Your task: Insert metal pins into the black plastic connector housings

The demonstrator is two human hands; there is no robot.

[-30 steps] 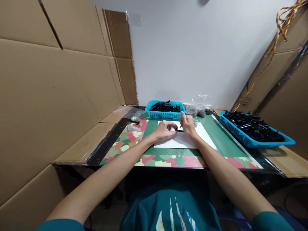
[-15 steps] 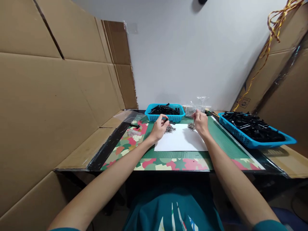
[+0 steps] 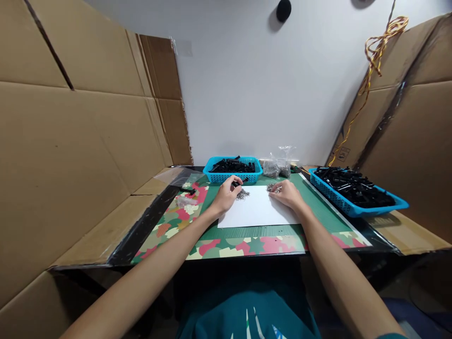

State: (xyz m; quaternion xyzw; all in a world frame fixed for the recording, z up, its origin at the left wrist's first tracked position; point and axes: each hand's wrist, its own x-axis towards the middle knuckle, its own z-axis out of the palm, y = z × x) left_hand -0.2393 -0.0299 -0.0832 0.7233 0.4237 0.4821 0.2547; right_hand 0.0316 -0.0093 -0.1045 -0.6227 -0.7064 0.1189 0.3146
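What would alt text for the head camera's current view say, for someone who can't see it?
Left hand holding a small black part, right hand at a pile of tiny metal pieces, over white paper on a patterned mat. A second metal pile lies by the left hand; two blue baskets of black parts stand behind and to the right.

Matt white paper (image 3: 259,212)
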